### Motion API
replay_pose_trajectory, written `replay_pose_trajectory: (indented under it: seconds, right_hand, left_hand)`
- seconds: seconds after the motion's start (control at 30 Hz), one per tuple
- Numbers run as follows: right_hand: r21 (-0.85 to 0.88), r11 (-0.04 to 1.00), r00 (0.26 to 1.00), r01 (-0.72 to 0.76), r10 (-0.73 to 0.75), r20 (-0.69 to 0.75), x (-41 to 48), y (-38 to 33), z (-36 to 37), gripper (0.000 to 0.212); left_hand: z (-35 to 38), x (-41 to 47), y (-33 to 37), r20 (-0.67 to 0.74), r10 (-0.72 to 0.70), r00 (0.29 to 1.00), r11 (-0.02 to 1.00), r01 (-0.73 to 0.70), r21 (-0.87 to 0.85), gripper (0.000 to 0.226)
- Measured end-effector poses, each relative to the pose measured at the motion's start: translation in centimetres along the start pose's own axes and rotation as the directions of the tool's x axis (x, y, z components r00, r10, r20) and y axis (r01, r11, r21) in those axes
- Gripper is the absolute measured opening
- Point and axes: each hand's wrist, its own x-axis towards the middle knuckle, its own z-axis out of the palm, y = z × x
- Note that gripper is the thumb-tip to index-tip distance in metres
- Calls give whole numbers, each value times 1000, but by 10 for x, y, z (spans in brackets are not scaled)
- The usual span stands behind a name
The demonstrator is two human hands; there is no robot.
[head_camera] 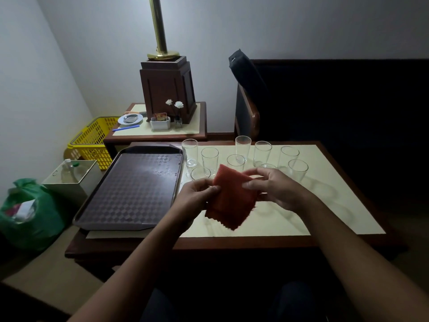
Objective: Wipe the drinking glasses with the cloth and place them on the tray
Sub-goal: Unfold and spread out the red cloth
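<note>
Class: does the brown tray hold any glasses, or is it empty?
Empty: the tray shows only its patterned surface; the glasses stand on the table beside it.

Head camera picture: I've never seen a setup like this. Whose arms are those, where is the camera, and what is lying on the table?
There is no machine here. A person wears one wide-angle camera on the head, which looks forward and down, so the arms reaching in from below are the person's own. The left hand and the right hand each pinch an edge of an orange-red cloth, held up over the table. Behind the cloth, a group of clear drinking glasses stands on the cream tabletop. To the left lies a dark tray; no glass stands on it yet. Neither hand holds a glass at this moment.
</note>
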Motion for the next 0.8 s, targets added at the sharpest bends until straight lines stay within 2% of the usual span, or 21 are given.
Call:
replay_pose_trajectory:
  seconds: [0.1,0.17,0.23,0.3,0.37,0.43,0.47,0.57,0.67,0.8]
  right_hand:
    - [-271,963,997,-6,28,76,-2,3,0,34]
    - [-301,953,995,37,-6,102,-1,9,5,24]
    - [-222,973,993,57,-32,115,-1,14,8,20]
    - [-88,995,993,42,-32,115,2,20,9,21]
    - [65,998,996,-9,3,92,4,25,9,23]
    - [239,968,995,-72,53,85,6,31,11,22]
    - [314,945,993,-92,65,95,7,35,11,19]
    - [431,894,990,-121,79,114,5,45,14,14]
    - [453,882,992,-127,103,76,7,59,16,23]
    - [403,914,998,52,-36,-48,9,70,18,27]
  left_hand:
    - [-3,3,2,31,-3,1000,992,0,122,6]
    - [-5,6,2,28,3,1000,986,-7,168,5]
    - [-9,9,-2,27,-4,1000,985,0,171,9]
    - [-15,9,-8,92,-45,995,985,29,173,17]
    - [-19,11,-19,188,-96,978,978,58,199,22]
    - [-21,15,-29,194,-125,973,972,81,220,25]
    - [-20,17,-35,178,-136,975,982,109,157,29]
    - [-15,22,-47,164,-171,971,951,207,-232,45]
    - [-9,28,-56,119,-248,961,895,274,-353,49]
    - [-13,34,-57,157,-363,919,769,390,-507,55]
